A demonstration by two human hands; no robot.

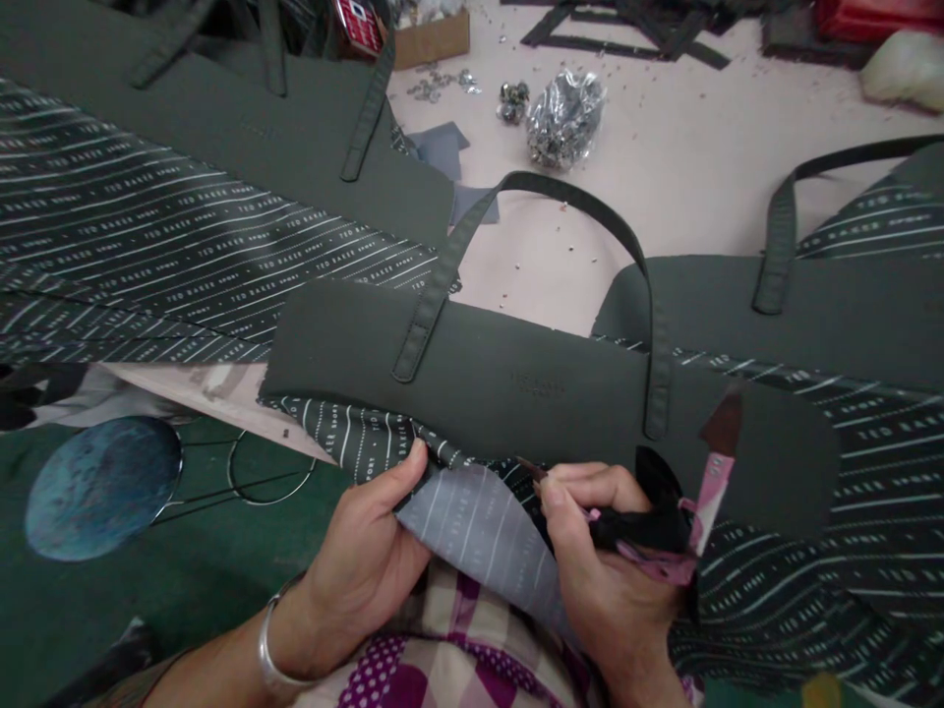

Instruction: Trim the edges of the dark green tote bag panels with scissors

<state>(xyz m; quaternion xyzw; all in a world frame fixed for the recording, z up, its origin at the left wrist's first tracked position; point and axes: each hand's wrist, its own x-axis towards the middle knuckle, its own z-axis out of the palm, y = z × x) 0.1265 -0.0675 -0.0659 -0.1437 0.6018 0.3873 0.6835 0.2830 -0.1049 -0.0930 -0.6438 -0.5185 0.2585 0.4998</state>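
Observation:
My left hand [376, 541] pinches the edge of dark striped fabric [373, 438], its thumb on top, with the grey underside [479, 521] folded toward me. This fabric hangs from a dark grey bag panel [472, 379] with a looped strap [575, 192]. My right hand [605, 570] is closed around what look like scissors [649, 531] with black and pink-wrapped handles. Their narrow tip is at the fabric just below the panel. Behind that grip sticks up a pink piece [713, 501] with a brown pointed end; its kind is unclear.
More bag panels with straps lie at the left [295, 147] and right [708, 305]. On the pale table [664, 167] are a clear bag of metal bits [566, 118], scattered small pieces and a cardboard box [432, 41]. A round blue stool [103, 487] stands at lower left.

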